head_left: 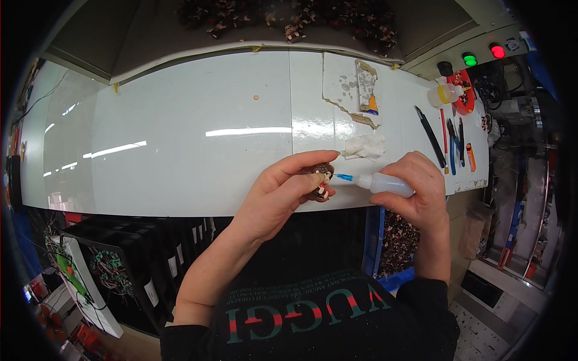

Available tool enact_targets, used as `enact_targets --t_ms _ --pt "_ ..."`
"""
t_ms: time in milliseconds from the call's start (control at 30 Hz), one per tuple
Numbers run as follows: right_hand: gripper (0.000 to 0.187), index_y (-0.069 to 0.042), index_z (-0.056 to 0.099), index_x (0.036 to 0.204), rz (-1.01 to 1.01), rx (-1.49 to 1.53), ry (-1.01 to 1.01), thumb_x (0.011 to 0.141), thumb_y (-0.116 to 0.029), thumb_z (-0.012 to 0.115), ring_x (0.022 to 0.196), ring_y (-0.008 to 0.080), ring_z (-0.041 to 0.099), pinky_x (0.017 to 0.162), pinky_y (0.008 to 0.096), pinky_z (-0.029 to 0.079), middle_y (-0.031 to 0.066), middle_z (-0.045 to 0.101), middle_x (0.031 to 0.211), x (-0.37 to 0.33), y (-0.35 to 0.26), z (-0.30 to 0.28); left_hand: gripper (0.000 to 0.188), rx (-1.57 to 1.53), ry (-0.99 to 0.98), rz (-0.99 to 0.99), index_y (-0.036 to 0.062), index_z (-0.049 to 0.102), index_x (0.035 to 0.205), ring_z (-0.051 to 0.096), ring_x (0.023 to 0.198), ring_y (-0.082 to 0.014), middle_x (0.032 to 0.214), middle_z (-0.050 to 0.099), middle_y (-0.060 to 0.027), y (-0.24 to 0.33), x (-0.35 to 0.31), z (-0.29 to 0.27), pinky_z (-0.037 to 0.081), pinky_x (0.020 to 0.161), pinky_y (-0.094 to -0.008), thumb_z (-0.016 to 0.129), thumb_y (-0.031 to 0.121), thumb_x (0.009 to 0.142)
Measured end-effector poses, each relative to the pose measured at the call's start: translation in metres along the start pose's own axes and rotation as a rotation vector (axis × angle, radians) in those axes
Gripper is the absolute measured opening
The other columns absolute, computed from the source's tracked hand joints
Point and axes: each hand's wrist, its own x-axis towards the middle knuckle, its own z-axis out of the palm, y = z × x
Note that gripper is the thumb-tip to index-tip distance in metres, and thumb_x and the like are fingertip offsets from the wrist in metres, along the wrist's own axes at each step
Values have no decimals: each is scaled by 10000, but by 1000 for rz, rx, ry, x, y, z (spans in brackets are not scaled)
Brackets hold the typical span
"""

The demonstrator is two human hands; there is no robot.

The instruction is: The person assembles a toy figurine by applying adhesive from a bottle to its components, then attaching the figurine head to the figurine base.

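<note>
Near the front edge of the white table, my left hand (271,195) pinches a small brown figurine (326,172) with pale and red parts between thumb and fingers. Part of the figurine is hidden behind the thumb. My right hand (424,189) is wrapped round a translucent squeeze bottle (388,183), tipped sideways. Its thin blue nozzle (344,177) points left, close beside the figurine; whether they touch I cannot tell. A crumpled white tissue (365,146) lies just beyond both hands.
At right lie tweezers (430,135), a red-handled brush (445,141), pliers (453,138) and an orange lighter (471,157). Behind them are a yellow-labelled bottle (444,95) and a red dish (462,78). Many figurines (292,27) fill the far recess. A blue bin (372,240) of small parts sits below the table.
</note>
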Motion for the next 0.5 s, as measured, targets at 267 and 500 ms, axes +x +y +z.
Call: enact_targets --t_ms 267,500 --pt "405 -71 626 803 -140 -215 -12 544 -311 825 597 208 505 546 308 371 37 534 681 5 -6 -11 385 17 -56 -19 -10 531 1255 594 875 -162 1061 578 -104 5 3 2 492 807 -275 478 77 884" --pt "364 -33 628 849 12 53 -11 617 -239 817 636 220 534 601 303 417 55 555 717 -7 10 -14 419 -46 -75 -11 -20 495 1287 593 876 -166 1129 562 -117 6 1 -2 494 813 -275 465 75 881"
